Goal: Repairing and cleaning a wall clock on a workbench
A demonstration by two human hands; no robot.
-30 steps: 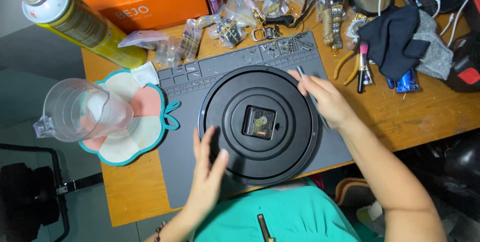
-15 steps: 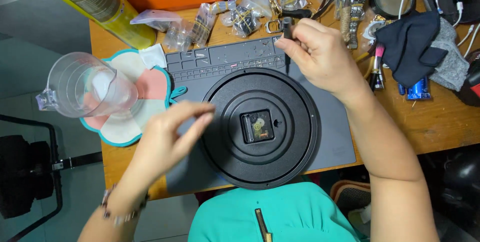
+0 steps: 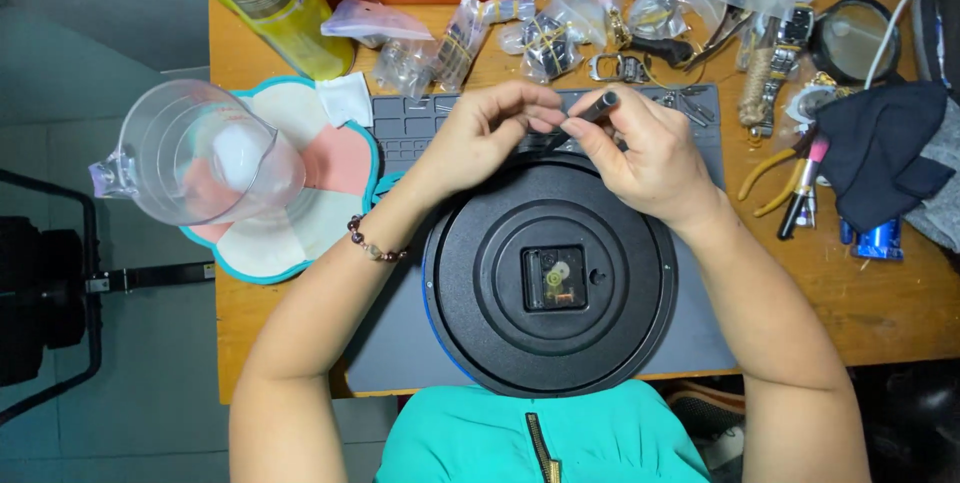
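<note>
You now hold a slim black tool [image 3: 590,109] at the clock's [image 3: 550,278] twelve o'clock, above the grey mat [image 3: 400,343]. Both hands have left the clock back: right hand [image 3: 650,158] fingers pinch its barrel, left hand [image 3: 480,138] fingers pinch its tip.

top: teal green garment [image 3: 500,438], dark zip with gold pull down the front
left wrist: bracelet [image 3: 372,244] of dark round beads
arms: bare, sleeveless to frame edge
fingers: no rings visible
</note>
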